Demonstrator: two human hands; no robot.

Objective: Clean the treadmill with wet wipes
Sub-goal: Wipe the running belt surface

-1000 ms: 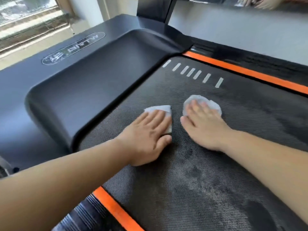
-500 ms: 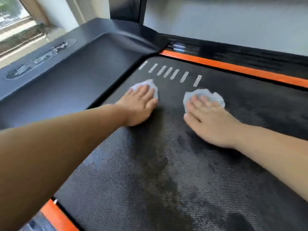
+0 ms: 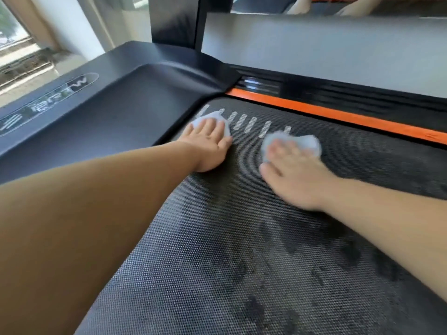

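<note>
The treadmill's dark textured belt (image 3: 217, 250) fills the lower view, with damp dark streaks across its middle. My left hand (image 3: 209, 146) lies flat with straight fingers on a white wet wipe (image 3: 223, 120) at the belt's far left corner, over the white dash marks (image 3: 251, 124). My right hand (image 3: 295, 175) presses flat on a second crumpled wet wipe (image 3: 307, 142) a little to the right, just before the orange side strip (image 3: 338, 113). Most of each wipe is hidden under the fingers.
The black motor cover (image 3: 116, 110) with a logo plate rises at the left of the belt. A black upright post (image 3: 174, 20) and a grey wall panel (image 3: 326, 49) stand beyond the orange strip. A window (image 3: 14, 44) is at far left.
Both hands have slid their wipes forward along the belt toward the dash marks; the left hand moved further, up to the corner by the motor cover. Wet streaks lie behind them.
</note>
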